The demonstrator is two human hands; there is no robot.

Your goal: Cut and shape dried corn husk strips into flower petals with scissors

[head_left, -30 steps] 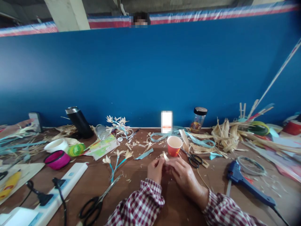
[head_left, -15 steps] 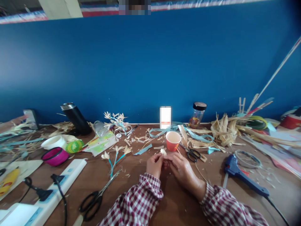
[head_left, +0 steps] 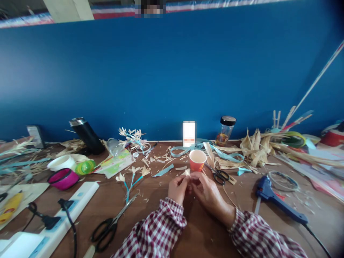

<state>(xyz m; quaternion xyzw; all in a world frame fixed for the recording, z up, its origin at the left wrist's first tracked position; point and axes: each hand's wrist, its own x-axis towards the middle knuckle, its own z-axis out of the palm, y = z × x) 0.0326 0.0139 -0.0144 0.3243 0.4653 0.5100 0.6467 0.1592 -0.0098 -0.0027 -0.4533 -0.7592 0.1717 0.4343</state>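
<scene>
A small pale piece of corn husk [head_left: 187,172] sticks up between my hands, just in front of a red paper cup [head_left: 197,163]. My left hand [head_left: 177,188] pinches it between thumb and forefinger. Curled round its right side, my right hand [head_left: 208,191] has its fingertips closed at the same piece; its lower end is hidden by the fingers. Left of my hands lie husk flowers [head_left: 133,171] on light-blue stems, with open-bladed black-handled scissors [head_left: 107,229] touching the stem ends. A second pair of scissors [head_left: 220,176] lies right of the cup.
A blue glue gun [head_left: 279,202] with its cord lies at right. At left are a white power strip [head_left: 80,200], a magenta bowl-like item [head_left: 63,179] and a black flask [head_left: 87,136]. Along the blue partition stand a lidded jar [head_left: 227,130] and a heap of corn husks [head_left: 256,148].
The pale husk piece has turned slightly between my fingers. My right fingers have curled in and shifted a little; both forearms stay in place.
</scene>
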